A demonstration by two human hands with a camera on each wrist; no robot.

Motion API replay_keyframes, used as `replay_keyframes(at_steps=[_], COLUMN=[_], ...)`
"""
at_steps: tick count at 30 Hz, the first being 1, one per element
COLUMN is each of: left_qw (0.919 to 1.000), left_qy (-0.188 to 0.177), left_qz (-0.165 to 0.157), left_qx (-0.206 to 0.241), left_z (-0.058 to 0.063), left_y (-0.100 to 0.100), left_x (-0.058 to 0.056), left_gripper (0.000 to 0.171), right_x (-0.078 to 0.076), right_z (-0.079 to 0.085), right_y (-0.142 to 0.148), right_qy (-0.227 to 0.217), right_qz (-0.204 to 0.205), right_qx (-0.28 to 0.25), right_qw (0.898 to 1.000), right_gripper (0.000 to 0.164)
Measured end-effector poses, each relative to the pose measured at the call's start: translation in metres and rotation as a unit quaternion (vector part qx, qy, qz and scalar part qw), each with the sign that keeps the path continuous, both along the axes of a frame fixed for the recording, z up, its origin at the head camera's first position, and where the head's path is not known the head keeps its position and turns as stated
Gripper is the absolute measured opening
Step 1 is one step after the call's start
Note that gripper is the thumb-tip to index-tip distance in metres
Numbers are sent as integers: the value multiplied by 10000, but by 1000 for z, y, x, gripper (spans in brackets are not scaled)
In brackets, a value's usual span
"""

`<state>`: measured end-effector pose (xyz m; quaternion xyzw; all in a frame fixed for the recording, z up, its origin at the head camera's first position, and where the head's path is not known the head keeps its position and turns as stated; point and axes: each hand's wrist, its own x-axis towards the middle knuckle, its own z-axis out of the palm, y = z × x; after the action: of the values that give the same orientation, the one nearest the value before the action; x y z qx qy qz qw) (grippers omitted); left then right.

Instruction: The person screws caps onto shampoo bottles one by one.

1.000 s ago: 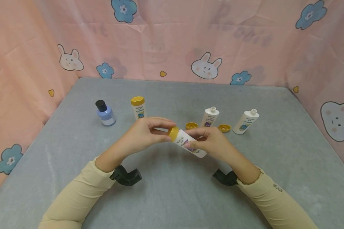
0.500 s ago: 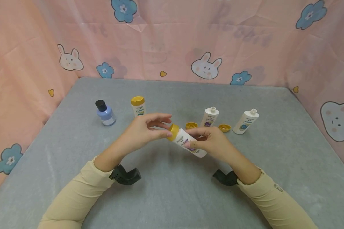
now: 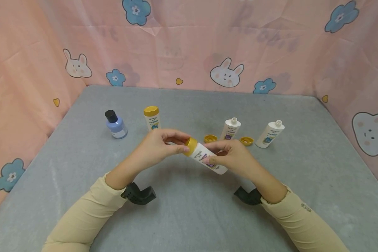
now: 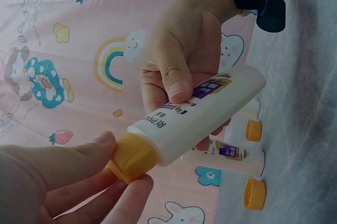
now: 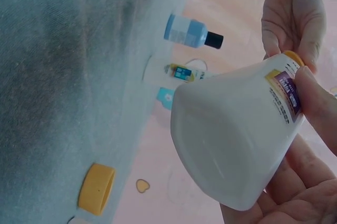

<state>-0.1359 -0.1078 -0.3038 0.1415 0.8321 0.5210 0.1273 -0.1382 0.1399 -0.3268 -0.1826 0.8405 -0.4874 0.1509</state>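
Observation:
My right hand (image 3: 234,155) grips the body of a white shampoo bottle (image 4: 210,110) with a purple label, tilted with its top toward the left. The yellow cap (image 4: 135,156) sits on that bottle's top, pinched between the thumb and fingers of my left hand (image 3: 160,143). In the right wrist view the white base of the bottle faces the camera. Behind my left hand stands another white bottle (image 3: 152,117) with a yellow cap, its lower part hidden by the hand.
Two uncapped white bottles, one purple-labelled (image 3: 230,128) and one blue-labelled (image 3: 270,133), stand beyond my right hand. Near them lie two yellow caps, a left one (image 3: 210,138) and a right one (image 3: 246,141). A blue bottle (image 3: 116,125) with a black cap stands at the left.
Half a second ago my left fingers were spread off the yellow cap, with the thumb at it; now they close around it again. My right hand keeps its hold on the bottle.

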Motion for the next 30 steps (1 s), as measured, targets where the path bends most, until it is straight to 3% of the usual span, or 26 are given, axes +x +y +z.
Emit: replay_keyframes(at_steps=[30], left_qw=[9985], left_qy=[144], left_qz=[-467], left_qx=[248], left_z=[4], left_y=[-2], left_x=[4], left_gripper=[30], right_x=[-1], right_z=[2], right_y=[4], right_qy=[-400], right_qz=[343], right_qx=[-241], right_qw=[9983], right_gripper=[35])
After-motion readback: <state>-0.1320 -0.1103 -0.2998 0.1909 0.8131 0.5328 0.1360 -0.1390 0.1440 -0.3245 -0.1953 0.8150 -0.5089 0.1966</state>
